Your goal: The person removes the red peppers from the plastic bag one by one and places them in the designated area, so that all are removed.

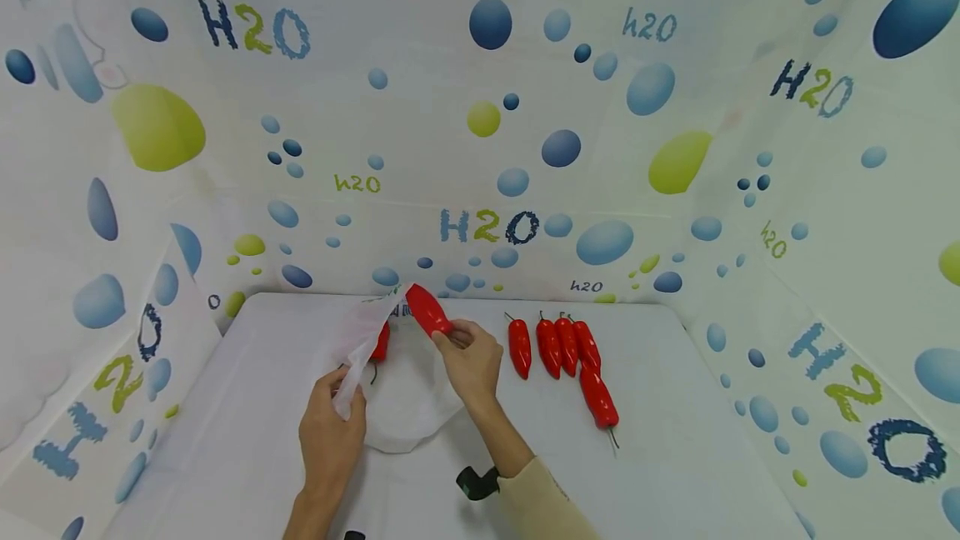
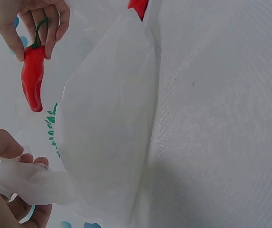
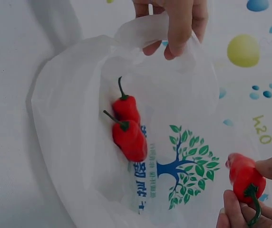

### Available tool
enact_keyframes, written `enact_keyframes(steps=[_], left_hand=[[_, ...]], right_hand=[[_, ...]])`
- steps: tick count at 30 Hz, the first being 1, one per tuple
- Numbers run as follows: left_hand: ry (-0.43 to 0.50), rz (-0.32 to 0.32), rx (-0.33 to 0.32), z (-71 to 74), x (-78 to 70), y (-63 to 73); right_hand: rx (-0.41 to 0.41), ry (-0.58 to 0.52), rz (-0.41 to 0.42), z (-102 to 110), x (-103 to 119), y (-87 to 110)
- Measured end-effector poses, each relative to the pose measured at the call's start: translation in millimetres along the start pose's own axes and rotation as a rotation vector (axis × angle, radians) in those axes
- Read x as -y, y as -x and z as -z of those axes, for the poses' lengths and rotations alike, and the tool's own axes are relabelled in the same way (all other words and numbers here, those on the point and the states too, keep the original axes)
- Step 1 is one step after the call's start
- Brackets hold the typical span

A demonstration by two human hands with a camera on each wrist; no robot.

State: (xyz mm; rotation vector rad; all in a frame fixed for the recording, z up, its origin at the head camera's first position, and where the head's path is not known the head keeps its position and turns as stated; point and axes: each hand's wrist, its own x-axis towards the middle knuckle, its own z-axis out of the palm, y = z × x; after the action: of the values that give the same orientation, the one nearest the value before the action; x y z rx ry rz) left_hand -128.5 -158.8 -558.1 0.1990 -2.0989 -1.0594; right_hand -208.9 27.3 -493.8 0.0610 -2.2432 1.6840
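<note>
While near bag (image 1: 408, 407), pepper (image 1: 427, 309) in right hand (image 1: 474, 359)

Red pepper (image 1: 428, 310) held near an open white bag (image 3: 69, 114)
Two peppers (image 3: 130, 141) are contained inside; five others (image 1: 549, 348) are laid rightward.

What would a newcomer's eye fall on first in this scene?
Probably the bright red pepper in the right hand, held up by the white plastic bag that the left hand grips. Next, five red peppers lie to the bag's right on the white table. The right wrist view shows two more inside the bag.
</note>
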Motion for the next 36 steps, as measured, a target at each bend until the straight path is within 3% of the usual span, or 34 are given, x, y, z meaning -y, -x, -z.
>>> enact_keyframes(steps=[13,23,36], left_hand=[[0.019,0.022,-0.055,2.3,1.1,-1.9],[0.015,0.086,-0.077,3.7,-1.2,-1.1],[0.023,0.111,-0.109,5.1,-4.1,-2.4]], right_hand=[[-0.009,-0.037,-0.027,7.7,7.9,5.5],[-0.006,-0.051,-0.029,18.1,8.4,22.1],[-0.018,-0.103,-0.036,36.9,7.9,40.7]])
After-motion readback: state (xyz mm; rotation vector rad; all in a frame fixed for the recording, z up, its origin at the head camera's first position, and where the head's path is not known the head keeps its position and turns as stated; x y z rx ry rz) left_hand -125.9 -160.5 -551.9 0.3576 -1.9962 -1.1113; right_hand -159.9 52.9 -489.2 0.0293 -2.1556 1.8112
